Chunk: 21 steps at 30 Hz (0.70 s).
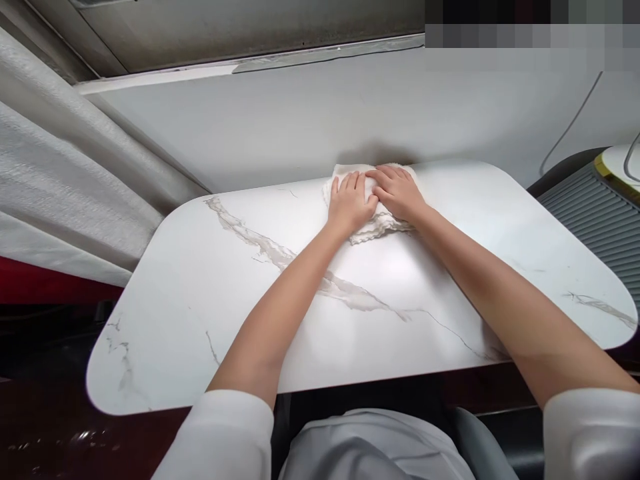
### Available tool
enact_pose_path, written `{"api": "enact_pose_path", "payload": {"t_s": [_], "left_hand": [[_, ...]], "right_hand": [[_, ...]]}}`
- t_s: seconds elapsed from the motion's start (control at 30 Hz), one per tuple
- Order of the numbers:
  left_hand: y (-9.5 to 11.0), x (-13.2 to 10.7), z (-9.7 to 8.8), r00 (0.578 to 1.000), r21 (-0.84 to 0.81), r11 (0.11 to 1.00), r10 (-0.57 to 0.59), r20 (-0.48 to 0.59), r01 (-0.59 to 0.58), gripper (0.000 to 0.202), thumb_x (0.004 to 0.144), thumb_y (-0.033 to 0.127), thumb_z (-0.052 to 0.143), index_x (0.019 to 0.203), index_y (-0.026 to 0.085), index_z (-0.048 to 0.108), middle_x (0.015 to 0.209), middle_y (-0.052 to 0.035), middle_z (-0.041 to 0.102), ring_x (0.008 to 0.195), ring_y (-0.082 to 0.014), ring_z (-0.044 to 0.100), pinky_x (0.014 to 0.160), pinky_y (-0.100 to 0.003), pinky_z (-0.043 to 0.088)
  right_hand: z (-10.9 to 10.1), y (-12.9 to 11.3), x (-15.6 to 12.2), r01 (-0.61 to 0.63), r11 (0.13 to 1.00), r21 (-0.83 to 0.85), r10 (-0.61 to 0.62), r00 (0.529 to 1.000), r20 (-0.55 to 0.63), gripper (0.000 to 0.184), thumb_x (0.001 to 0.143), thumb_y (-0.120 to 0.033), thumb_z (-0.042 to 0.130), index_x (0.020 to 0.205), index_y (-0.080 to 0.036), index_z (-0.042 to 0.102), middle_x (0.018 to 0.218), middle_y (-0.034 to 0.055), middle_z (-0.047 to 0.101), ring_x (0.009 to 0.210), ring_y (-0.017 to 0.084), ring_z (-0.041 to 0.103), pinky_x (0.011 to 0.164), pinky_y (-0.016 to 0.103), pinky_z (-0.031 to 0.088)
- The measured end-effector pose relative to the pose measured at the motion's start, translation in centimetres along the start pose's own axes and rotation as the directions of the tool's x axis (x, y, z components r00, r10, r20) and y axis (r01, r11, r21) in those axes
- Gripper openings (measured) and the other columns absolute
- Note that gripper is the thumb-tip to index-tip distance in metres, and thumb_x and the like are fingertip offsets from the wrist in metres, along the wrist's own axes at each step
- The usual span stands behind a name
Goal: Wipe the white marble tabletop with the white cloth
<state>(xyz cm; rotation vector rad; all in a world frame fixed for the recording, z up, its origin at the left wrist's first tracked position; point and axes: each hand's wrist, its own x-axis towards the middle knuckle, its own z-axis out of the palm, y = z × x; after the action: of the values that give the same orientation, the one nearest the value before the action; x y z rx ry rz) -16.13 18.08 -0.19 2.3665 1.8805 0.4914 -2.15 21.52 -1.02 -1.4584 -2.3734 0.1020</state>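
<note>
While Both Hands Press a Cloth

As the left hand and right hand lie flat and side by side, palms down, gripping nothing, the white cloth sits under them at the desk's 12 o'clock edge. A curtain hangs at 9 o'clock.

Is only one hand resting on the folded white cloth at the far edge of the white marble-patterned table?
No, the left hand and the right hand both lie flat on the folded white cloth, side by side.

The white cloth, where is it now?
Head view: the cloth lies at the far edge of the marble table, by the wall, under the left hand and right hand.
</note>
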Motion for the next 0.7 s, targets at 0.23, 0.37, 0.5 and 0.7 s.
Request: {"api": "enact_pose_path", "payload": {"t_s": [0.23, 0.37, 0.5, 0.7], "left_hand": [[-0.6, 3.0, 0.4, 1.0, 0.029, 1.0, 0.009, -0.009, -0.009, 0.056, 0.097, 0.03, 0.031, 0.148, 0.007, 0.039, 0.156, -0.0131, 0.04, 0.146, -0.0233, 0.033, 0.125, -0.046, 0.014], [0.8, 4.2, 1.1, 1.0, 0.051, 0.999, 0.003, -0.023, -0.002, 0.054, 0.098, 0.03, 0.03, 0.146, 0.009, 0.041, 0.155, -0.0136, 0.042, 0.144, -0.0239, 0.036, 0.124, -0.046, 0.015], [2.9, 5.1, 2.1, 0.999, 0.039, 0.999, 0.005, -0.038, -0.004, 0.054, 0.097, 0.03, 0.031, 0.145, 0.01, 0.043, 0.154, -0.0142, 0.043, 0.144, -0.0247, 0.036, 0.124, -0.047, 0.015], [5.2, 5.2, 2.7, 0.999, 0.034, 0.999, 0.034, -0.013, -0.034, 0.056, 0.096, 0.03, 0.03, 0.147, 0.007, 0.04, 0.156, -0.0156, 0.039, 0.146, -0.0252, 0.032, 0.125, -0.048, 0.013]], "right_hand": [[0.6, 2.2, 2.9, 0.024, 0.999, 0.046, -0.022, 0.999, -0.034, 0.052, 0.094, -0.029, 0.027, 0.14, -0.026, 0.051, 0.143, 0.0063, 0.053, 0.134, 0.028, 0.043, 0.113, 0.048, 0.029], [0.2, 4.1, 3.0, 0.043, 0.999, 0.028, -0.043, 0.999, -0.017, 0.052, 0.095, -0.03, 0.027, 0.142, -0.024, 0.049, 0.144, 0.0072, 0.052, 0.133, 0.027, 0.044, 0.112, 0.045, 0.032], [-0.6, 6.1, 2.3, 0.024, 0.999, 0.022, -0.023, 0.999, -0.031, 0.052, 0.095, -0.03, 0.027, 0.141, -0.023, 0.05, 0.144, 0.0065, 0.052, 0.133, 0.026, 0.045, 0.112, 0.043, 0.034], [-1.4, 7.9, 0.7, -0.011, 0.997, 0.073, 0.017, 0.996, -0.082, 0.051, 0.093, -0.032, 0.031, 0.137, -0.023, 0.055, 0.141, 0.0069, 0.055, 0.132, 0.027, 0.047, 0.113, 0.043, 0.034]]}}
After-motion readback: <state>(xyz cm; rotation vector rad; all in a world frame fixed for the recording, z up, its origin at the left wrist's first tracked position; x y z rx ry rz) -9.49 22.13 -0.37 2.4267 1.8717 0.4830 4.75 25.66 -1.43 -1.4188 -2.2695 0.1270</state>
